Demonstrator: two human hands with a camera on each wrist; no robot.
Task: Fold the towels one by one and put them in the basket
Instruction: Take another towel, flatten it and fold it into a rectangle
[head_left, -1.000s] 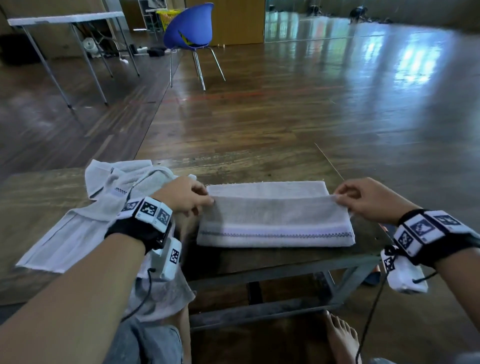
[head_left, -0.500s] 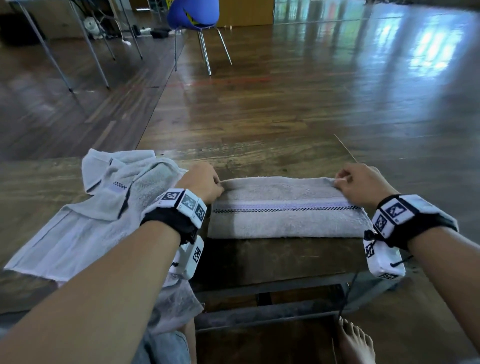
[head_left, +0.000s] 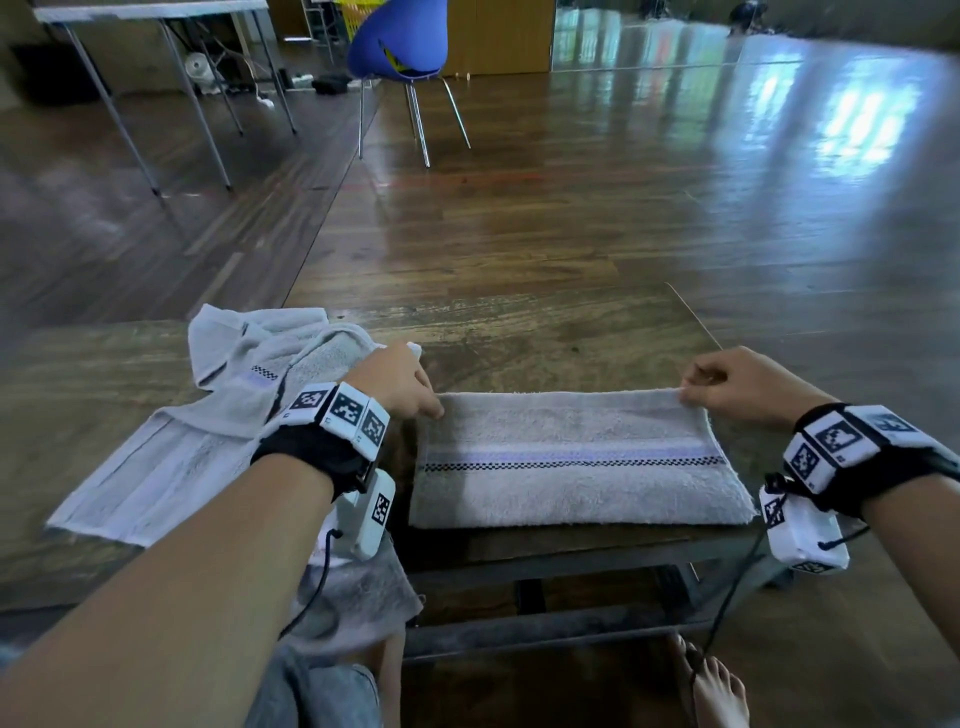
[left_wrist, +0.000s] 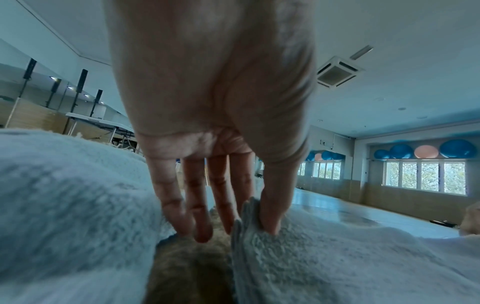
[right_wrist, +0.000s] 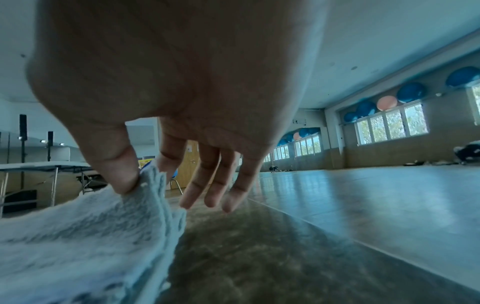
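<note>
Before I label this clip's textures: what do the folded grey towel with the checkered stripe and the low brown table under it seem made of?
The folded grey towel with the checkered stripe looks like looped terry cloth, probably cotton: fuzzy matte pile, with a flat woven band. The low brown table looks like worn wood, grained and dull; its frame below seems grey metal.

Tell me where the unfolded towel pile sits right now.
In the head view the unfolded towel pile lies on the left side of the wooden table, just left of the left hand and the folded towel.
</note>
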